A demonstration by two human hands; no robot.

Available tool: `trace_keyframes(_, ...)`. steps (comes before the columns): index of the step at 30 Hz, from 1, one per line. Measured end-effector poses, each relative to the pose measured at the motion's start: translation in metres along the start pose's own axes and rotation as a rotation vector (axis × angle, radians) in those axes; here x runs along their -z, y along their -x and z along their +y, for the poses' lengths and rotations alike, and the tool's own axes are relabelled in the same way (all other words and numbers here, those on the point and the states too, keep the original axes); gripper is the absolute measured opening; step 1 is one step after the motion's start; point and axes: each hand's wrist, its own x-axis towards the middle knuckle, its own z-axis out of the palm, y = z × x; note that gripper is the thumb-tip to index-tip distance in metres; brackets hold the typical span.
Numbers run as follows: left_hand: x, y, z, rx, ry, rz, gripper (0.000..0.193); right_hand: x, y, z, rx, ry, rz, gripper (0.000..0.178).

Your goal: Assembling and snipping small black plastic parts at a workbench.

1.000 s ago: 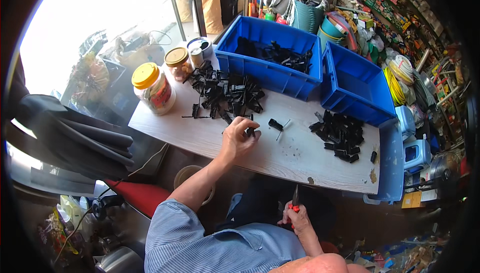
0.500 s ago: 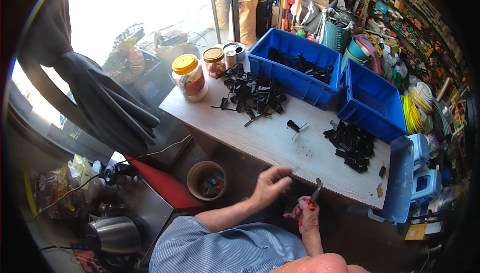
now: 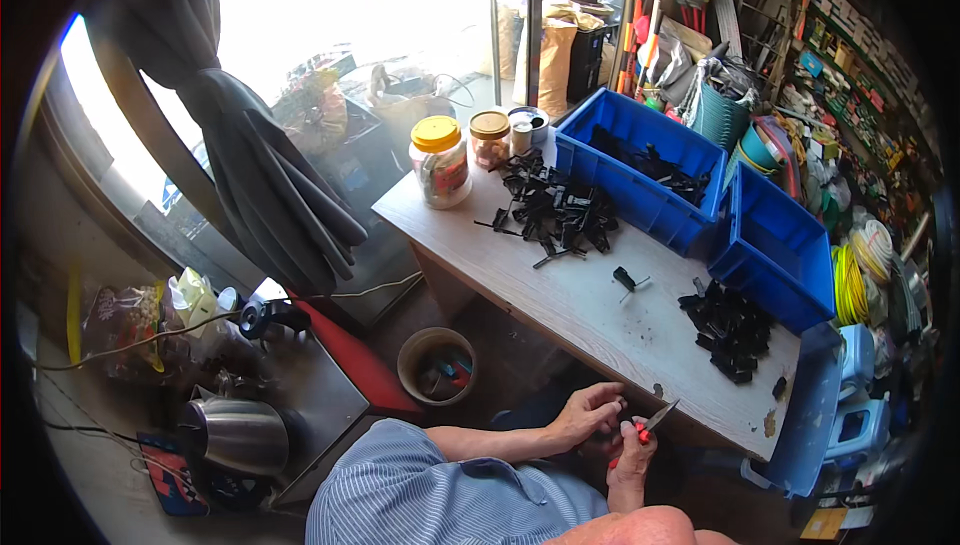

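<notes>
In my right hand (image 3: 630, 460) is a red-handled tool with a pointed metal nose (image 3: 661, 414), like long-nose pliers or scissors. Its tip points up and right, at the table's front edge. Close beside it, my left hand (image 3: 592, 415) has its fingers bent together; anything between them is hidden. Past my hands, one black clip-like piece (image 3: 624, 276) with a thin pale pin lies alone on the whitish table (image 3: 560, 295). A heap of black parts with rods (image 3: 565, 210) lies at the far left, and another of small black pieces (image 3: 735, 330) at the right.
Two blue crates (image 3: 640, 185) stand along the back edge, the left one holding black parts. Jars, one with a yellow lid (image 3: 440, 160), stand at the far left corner. A bin (image 3: 437, 333) is on the floor, a steel kettle (image 3: 240, 435) at lower left.
My left hand has moved right and down, next to the right hand. The tool has tilted further to the right. The whole view has shifted, with the table appearing further right.
</notes>
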Motion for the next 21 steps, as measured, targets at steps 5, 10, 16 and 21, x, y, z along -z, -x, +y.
trace_keyframes(5, 0.001, -0.002, 0.000, -0.007, -0.298, -0.112, 0.043, 0.014, -0.006, 0.011, 0.009, 0.037, -0.038, 0.023)
trace_keyframes(10, 0.002, -0.006, 0.011, 0.054, -0.343, -0.152, 0.035, 0.012, -0.004, 0.005, -0.076, 0.043, -0.040, 0.024)
trace_keyframes(16, 0.004, -0.007, 0.011, 0.256, -0.169, -0.193, 0.029, 0.020, -0.012, 0.017, -0.117, 0.065, 0.005, 0.019)
trace_keyframes(21, 0.010, -0.012, -0.003, 0.248, -0.252, -0.171, 0.027, 0.005, -0.003, 0.007, -0.128, 0.045, -0.025, 0.008)
